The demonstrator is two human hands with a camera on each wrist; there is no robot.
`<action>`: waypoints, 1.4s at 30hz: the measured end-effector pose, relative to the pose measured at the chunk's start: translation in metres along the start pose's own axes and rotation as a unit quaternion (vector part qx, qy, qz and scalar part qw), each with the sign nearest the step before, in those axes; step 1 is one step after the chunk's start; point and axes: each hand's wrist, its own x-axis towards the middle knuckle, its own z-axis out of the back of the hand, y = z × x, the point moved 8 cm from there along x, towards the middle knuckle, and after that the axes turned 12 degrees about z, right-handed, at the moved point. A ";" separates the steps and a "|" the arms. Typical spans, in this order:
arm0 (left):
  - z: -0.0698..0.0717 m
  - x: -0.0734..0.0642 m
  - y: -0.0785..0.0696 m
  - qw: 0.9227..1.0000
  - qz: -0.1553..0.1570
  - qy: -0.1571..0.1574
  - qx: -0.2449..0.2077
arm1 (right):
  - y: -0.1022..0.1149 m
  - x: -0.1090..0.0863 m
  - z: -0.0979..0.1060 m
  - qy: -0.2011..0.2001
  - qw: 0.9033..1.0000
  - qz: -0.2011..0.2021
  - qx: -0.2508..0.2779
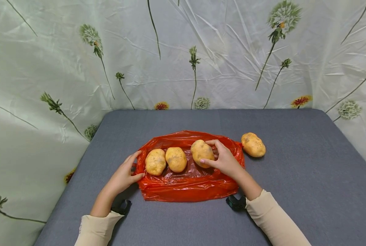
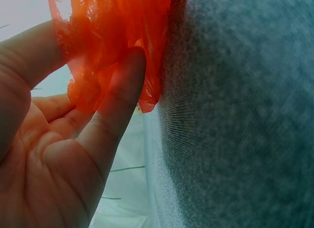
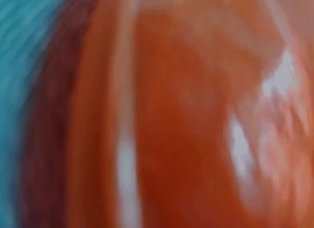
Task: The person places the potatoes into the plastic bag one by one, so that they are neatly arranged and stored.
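Observation:
A red plastic bag (image 1: 189, 193) lies spread on the table, its mouth turned upward. Two potatoes, a left one (image 1: 155, 162) and a middle one (image 1: 176, 159), sit side by side in it. My right hand (image 1: 224, 160) grips a third potato (image 1: 202, 153) between thumb and fingers, over the right part of the bag. At the bag's left end, my left hand (image 1: 124, 174) holds the edge, thumb on the near side and fingers on the far side. In the left wrist view, red plastic (image 2: 98, 31) covers some fingertips. Blurred red plastic (image 3: 196, 115) fills most of the right wrist view.
Another potato (image 1: 253, 145) lies on the grey table (image 1: 293, 191), just right of the bag. A pale cloth with a flower print (image 1: 170, 78) hangs behind the table and along its left side. Dark wrist bands (image 1: 236, 202) sit at both cuffs.

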 end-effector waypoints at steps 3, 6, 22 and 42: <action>0.000 0.000 0.000 1.000 -0.001 -0.001 0.001 | -0.002 0.002 -0.005 0.012 1.000 -0.013 0.015; 0.000 0.000 0.000 1.000 -0.002 0.000 0.001 | -0.007 0.003 -0.012 0.025 0.999 -0.025 0.025; 0.000 0.000 0.002 1.000 0.000 0.001 -0.001 | -0.048 0.004 -0.032 0.043 0.998 -0.032 -0.012; 0.000 0.000 0.001 1.000 0.002 0.001 -0.003 | 0.009 -0.001 0.001 -0.019 0.996 0.074 -0.044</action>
